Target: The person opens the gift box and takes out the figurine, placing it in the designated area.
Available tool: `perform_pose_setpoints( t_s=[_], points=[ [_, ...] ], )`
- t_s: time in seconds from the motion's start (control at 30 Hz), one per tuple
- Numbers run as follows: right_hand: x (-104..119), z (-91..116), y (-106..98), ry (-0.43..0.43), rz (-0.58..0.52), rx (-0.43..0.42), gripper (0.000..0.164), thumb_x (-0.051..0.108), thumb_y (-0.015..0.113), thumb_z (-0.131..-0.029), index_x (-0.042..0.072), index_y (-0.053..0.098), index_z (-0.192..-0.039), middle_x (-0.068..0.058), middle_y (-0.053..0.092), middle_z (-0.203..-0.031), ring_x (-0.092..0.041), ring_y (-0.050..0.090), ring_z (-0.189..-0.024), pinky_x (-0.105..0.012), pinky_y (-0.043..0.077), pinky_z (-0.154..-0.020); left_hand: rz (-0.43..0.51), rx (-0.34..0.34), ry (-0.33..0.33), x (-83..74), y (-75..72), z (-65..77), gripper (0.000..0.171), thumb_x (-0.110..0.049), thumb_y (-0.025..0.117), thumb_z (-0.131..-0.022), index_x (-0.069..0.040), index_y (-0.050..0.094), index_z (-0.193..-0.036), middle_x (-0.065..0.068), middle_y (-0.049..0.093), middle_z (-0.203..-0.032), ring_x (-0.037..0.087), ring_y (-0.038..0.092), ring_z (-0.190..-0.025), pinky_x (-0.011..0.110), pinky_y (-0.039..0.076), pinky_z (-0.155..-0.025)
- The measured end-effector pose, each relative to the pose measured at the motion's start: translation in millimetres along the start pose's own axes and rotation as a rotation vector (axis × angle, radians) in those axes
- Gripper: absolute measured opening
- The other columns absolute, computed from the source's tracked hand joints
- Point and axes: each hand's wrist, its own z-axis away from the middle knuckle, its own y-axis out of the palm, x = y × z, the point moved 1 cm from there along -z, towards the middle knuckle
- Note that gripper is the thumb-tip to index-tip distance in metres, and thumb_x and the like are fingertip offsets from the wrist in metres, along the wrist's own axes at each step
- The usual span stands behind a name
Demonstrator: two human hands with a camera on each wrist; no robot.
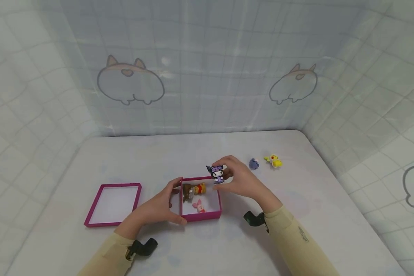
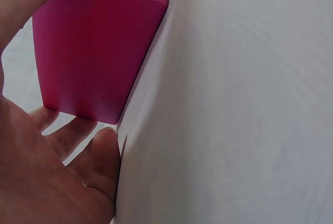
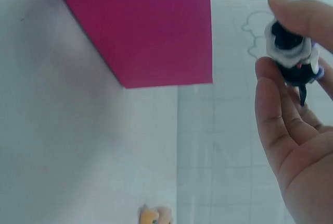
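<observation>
Pinched between the thumb and curled fingers of the right hand (image 1: 240, 179), a small black, white and purple figurine with a pointed hood (image 1: 218, 174) is held upright at the far right corner of an open magenta box with a white inside (image 1: 202, 217). That grip is nearly closed, only the toy's width apart. Wide-spread, the left hand (image 1: 156, 210) grips the box's left side, thumb at the near corner and fingers toward the far one.

Inside the box, a brown figurine (image 1: 186, 191) lies at the far left, a yellow figurine in red (image 1: 200, 188) to its right (a small grey shape sits between them), and a pink figurine (image 1: 199, 207) nearer. Left of the box lies a shallow magenta square lid (image 1: 114, 203). Far right on the white table (image 1: 296, 234) are a blue-grey figurine (image 1: 253, 164) and a yellow figurine (image 1: 274, 161).
</observation>
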Motion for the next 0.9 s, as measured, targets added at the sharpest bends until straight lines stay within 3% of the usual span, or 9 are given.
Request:
perform_pose_setpoints(
  t_s=[0.27,0.53,0.77,0.9],
  points=[
    [-6,8,-10,0.019,0.04,-0.059,0.057,0.026,0.086,-0.079,0.029,0.059,-0.129,0.007,0.051,-0.124,-0.008,0.063,-0.083,-0.029,0.057,-0.077,0.001,-0.011,0.001,-0.8,0.6,3.8,0.13,-0.056,0.093,-0.054,-0.035,0.014,-0.155,-0.002,0.029,-0.155,0.022,0.041,-0.132,0.045,0.05,-0.097],
    [-15,14,-17,0.024,0.022,-0.108,0.063,0.03,0.087,-0.077,0.025,0.059,-0.132,0.003,0.056,-0.118,-0.013,0.062,-0.084,-0.042,0.058,-0.078,0.002,-0.011,0.007,-2.6,-0.8,4.2,0.13,-0.055,0.092,-0.054,-0.035,0.013,-0.155,-0.003,0.027,-0.156,0.022,0.04,-0.133,0.045,0.05,-0.097],
    [-19,21,-23,0.052,0.021,-0.126,0.069,0.035,0.088,-0.074,0.022,0.058,-0.135,0.001,0.055,-0.119,-0.013,0.065,-0.084,-0.038,0.058,-0.079,0.0,-0.009,0.014,-4.0,0.3,3.8,0.131,-0.055,0.093,-0.054,-0.034,0.013,-0.155,-0.003,0.027,-0.155,0.021,0.04,-0.133,0.044,0.05,-0.097],
    [-21,24,-26,0.071,0.027,-0.135,0.069,0.034,0.088,-0.075,0.019,0.058,-0.136,0.002,0.056,-0.119,-0.014,0.064,-0.086,-0.042,0.057,-0.079,-0.01,-0.004,0.013,-5.1,1.1,3.9,0.13,-0.055,0.092,-0.054,-0.034,0.013,-0.155,-0.003,0.027,-0.155,0.021,0.041,-0.133,0.044,0.05,-0.096]
  ],
)
